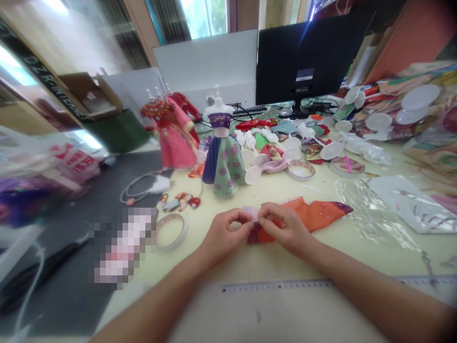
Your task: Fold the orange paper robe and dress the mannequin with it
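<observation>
My left hand (228, 233) and my right hand (283, 226) meet at the middle of the table, thumb and fingertips pinched together on each. Between the fingertips is a small pale bit, too small to name. Right beneath and behind them lies an orange doll-sized garment (303, 214) with dark red trim and small dots. A pale lilac patch (251, 211) shows just behind the fingers; I cannot tell whether it belongs to the held bit. Behind the hands stands a small white dress form (216, 102) in a purple top and a blue and green flowered skirt.
A transparent ruler (278, 286) lies in front of the hands. Tape rolls (172, 232) sit at left and farther back. Clear plastic film (374, 214) spreads at right. Doll dresses (174, 138), a heap of cloth and white stands, and a black monitor (303, 62) fill the back.
</observation>
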The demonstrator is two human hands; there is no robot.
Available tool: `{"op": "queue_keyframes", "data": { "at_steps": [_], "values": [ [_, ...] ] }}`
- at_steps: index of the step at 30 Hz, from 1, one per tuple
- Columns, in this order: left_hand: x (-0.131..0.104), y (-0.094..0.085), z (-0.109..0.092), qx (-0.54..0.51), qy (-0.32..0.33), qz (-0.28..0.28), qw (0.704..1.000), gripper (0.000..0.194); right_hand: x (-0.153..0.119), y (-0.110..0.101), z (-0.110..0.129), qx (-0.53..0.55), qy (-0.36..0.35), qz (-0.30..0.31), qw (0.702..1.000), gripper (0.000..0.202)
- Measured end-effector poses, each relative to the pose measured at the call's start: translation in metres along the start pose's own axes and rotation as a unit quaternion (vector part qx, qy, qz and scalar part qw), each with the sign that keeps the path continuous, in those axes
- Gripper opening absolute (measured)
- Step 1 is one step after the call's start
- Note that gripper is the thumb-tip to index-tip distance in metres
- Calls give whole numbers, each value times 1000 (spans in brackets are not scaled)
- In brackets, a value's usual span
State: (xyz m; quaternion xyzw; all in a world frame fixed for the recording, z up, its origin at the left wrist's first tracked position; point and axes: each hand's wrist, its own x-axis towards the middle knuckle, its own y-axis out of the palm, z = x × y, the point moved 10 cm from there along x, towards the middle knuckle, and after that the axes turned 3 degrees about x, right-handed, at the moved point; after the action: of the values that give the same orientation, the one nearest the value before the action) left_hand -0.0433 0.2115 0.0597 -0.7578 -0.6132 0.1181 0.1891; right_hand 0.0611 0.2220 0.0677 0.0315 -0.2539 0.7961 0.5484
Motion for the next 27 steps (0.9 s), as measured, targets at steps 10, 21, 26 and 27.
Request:
{"op": "queue_keyframes", "data": {
  "at_steps": [10, 21, 26, 27],
  "values": [
    [1, 0, 1, -4, -10, 0, 1000, 7, 0, 2, -3, -12, -1, 6, 1000, 10],
    [-1, -4, -5, 28, 19, -15, 999, 8, -15, -6, 47, -196, -218, -65, 954, 6],
    [0, -3, -8, 50, 33, -17, 998, 8, -15, 2, 43, -214, -216, -44, 952, 8],
    [0, -3, -9, 55, 38, -17, 998, 8, -15, 2, 43, -213, -218, -44, 952, 8]
  ]
}}
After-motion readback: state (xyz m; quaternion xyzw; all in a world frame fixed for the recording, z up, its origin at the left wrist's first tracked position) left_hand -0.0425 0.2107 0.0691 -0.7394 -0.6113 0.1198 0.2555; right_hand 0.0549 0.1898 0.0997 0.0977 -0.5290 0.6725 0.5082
